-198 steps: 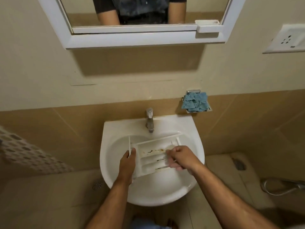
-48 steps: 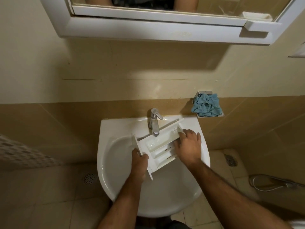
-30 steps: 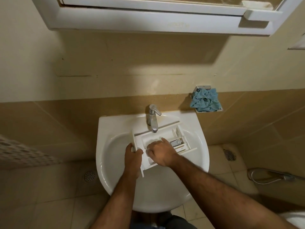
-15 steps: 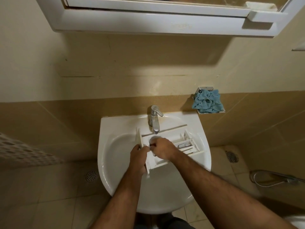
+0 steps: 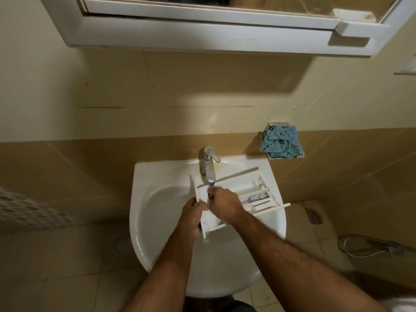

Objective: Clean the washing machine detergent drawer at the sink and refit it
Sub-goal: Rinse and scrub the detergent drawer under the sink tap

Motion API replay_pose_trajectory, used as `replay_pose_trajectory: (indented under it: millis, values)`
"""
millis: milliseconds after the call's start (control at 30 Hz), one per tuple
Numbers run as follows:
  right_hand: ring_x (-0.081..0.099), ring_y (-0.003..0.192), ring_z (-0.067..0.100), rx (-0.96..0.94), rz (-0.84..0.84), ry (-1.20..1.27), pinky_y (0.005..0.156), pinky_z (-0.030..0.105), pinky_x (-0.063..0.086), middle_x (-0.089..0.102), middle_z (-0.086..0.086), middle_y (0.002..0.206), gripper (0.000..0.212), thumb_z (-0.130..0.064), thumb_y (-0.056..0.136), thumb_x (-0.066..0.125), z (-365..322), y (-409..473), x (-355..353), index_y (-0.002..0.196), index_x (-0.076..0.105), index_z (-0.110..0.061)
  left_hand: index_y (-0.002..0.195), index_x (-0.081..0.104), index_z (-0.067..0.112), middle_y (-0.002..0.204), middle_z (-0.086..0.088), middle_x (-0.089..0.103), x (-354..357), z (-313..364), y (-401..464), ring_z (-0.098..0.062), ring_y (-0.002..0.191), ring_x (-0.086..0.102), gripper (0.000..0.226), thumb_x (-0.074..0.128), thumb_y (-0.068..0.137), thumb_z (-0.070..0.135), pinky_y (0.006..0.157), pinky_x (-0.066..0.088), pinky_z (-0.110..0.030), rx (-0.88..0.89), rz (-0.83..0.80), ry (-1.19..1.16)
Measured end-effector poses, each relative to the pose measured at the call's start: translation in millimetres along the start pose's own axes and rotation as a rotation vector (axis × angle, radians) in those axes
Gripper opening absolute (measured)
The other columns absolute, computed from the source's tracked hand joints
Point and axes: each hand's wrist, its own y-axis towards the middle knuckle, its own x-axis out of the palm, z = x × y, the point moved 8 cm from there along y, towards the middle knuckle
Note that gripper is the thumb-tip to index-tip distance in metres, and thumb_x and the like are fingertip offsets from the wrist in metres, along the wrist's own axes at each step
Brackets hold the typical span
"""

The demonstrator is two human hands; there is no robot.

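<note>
Head view, looking down: a white drawer [image 5: 249,194] lies across the sink [image 5: 157,221], its far side under the tap [image 5: 209,165] and its right end out over the sink's right rim. The divided compartments show at that right end; the left part is largely covered by the hands. The left hand [image 5: 191,218] grips the drawer's left end panel, fingers curled round its edge with the thumb on the near face. The right hand [image 5: 222,204] rests inside the drawer's left compartment, just below the tap's spout, knuckles up and fingers curled down and bunched together; whether they pinch anything cannot be told, since the fingertips are hidden under the hand. The two hands are almost touching at the drawer's left end. Whether water runs from the tap cannot be told.

On the wall to the right of the tap, a crumpled blue cloth [image 5: 281,143] sits in a small metal holder [image 5: 278,124]. A white-framed mirror [image 5: 202,30] hangs above. On the tiled floor, a round drain [image 5: 121,243] lies left of the sink, another drain [image 5: 314,216] right of it, and a hose [image 5: 371,246] lies at far right.
</note>
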Motion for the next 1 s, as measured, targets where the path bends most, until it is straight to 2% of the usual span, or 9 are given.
replay_pose_trajectory:
  millis: [133, 267, 333, 467, 600, 733, 833, 900, 1000]
  values:
    - [0.054, 0.074, 0.019, 0.06, 0.09, -0.142, 0.091, 0.037, 0.039, 0.058, -0.005, 0.075, 0.017, -0.024, 0.091, 0.045, 13.7, -5.9, -21.9, 0.076, 0.051, -0.021, 0.111, 0.06, -0.002, 0.09, -0.015, 0.07, 7.5, -9.3, -2.7, -0.029, 0.08, 0.066, 0.033, 0.043, 0.084, -0.009, 0.06, 0.052, -0.03, -0.043, -0.038, -0.083]
    - [0.065, 0.089, 0.022, 0.087, 0.194, -0.2, 0.103, 0.042, 0.033, 0.07, -0.001, 0.093, 0.019, -0.021, 0.09, 0.049, 23.8, -5.1, -48.1, 0.096, 0.067, -0.022, 0.12, 0.059, 0.003, 0.113, -0.025, 0.068, 10.4, -15.9, -1.0, -0.043, 0.103, 0.065, 0.039, 0.043, 0.085, -0.004, 0.079, 0.057, -0.047, -0.097, -0.057, -0.185]
    - [0.066, 0.093, 0.023, 0.102, 0.232, -0.201, 0.103, 0.042, 0.033, 0.072, -0.001, 0.098, 0.023, -0.019, 0.09, 0.049, 29.8, -3.6, -58.8, 0.101, 0.069, -0.023, 0.118, 0.059, 0.003, 0.114, -0.026, 0.067, 9.9, -15.7, -1.3, -0.045, 0.103, 0.065, 0.034, 0.045, 0.087, -0.002, 0.08, 0.055, -0.049, -0.107, -0.035, -0.197]
    - [0.065, 0.102, 0.021, 0.144, 0.145, -0.208, 0.109, 0.044, 0.028, 0.072, 0.0, 0.105, 0.028, -0.017, 0.088, 0.052, 36.6, -1.4, -55.8, 0.11, 0.069, -0.023, 0.104, 0.059, 0.0, 0.097, -0.022, 0.065, 16.0, -10.7, 1.3, -0.036, 0.082, 0.064, 0.02, 0.05, 0.085, -0.004, 0.075, 0.054, -0.045, -0.028, 0.119, -0.202]
    - [0.061, 0.111, 0.021, 0.07, 0.043, -0.277, 0.117, 0.047, 0.017, 0.071, 0.001, 0.11, 0.03, -0.033, 0.09, 0.055, 26.7, 0.3, -34.7, 0.115, 0.069, -0.023, 0.094, 0.054, 0.006, 0.089, -0.018, 0.062, 13.4, -2.9, -1.9, -0.031, 0.076, 0.062, 0.016, 0.052, 0.083, -0.004, 0.073, 0.056, -0.044, 0.091, 0.266, -0.176]
    - [0.06, 0.111, 0.025, -0.117, 0.005, -0.255, 0.113, 0.044, 0.027, 0.069, 0.005, 0.114, 0.032, -0.034, 0.093, 0.046, 3.6, -1.7, -11.1, 0.11, 0.068, -0.02, 0.096, 0.051, 0.002, 0.082, -0.017, 0.055, -6.2, -0.4, -10.5, -0.03, 0.069, 0.058, 0.016, 0.05, 0.083, -0.008, 0.063, 0.052, -0.034, 0.152, 0.328, -0.141]
    - [0.054, 0.121, 0.03, -0.245, 0.064, -0.192, 0.112, 0.044, 0.029, 0.061, 0.013, 0.129, 0.047, -0.035, 0.091, 0.034, -11.5, -4.6, 6.6, 0.128, 0.055, -0.014, 0.099, 0.055, -0.001, 0.082, -0.02, 0.055, -22.6, -3.2, -18.2, -0.029, 0.068, 0.057, 0.018, 0.05, 0.082, -0.007, 0.065, 0.051, -0.035, 0.144, 0.354, -0.162]
    - [0.048, 0.127, 0.032, -0.262, 0.107, -0.186, 0.111, 0.043, 0.032, 0.055, 0.018, 0.135, 0.064, -0.044, 0.087, 0.022, -15.8, -7.3, 13.4, 0.136, 0.048, -0.012, 0.101, 0.058, 0.005, 0.086, -0.018, 0.059, -33.7, -3.6, -23.2, -0.028, 0.071, 0.059, 0.022, 0.051, 0.083, -0.004, 0.07, 0.052, -0.037, 0.137, 0.364, -0.142]
    - [0.04, 0.136, 0.03, -0.203, 0.084, -0.236, 0.116, 0.046, 0.024, 0.049, 0.015, 0.143, 0.068, -0.057, 0.092, 0.015, -12.9, -8.9, 20.7, 0.138, 0.044, -0.015, 0.102, 0.059, 0.012, 0.093, -0.014, 0.063, -50.7, -3.0, -31.6, -0.027, 0.077, 0.06, 0.025, 0.053, 0.082, -0.003, 0.073, 0.052, -0.038, 0.145, 0.368, -0.113]
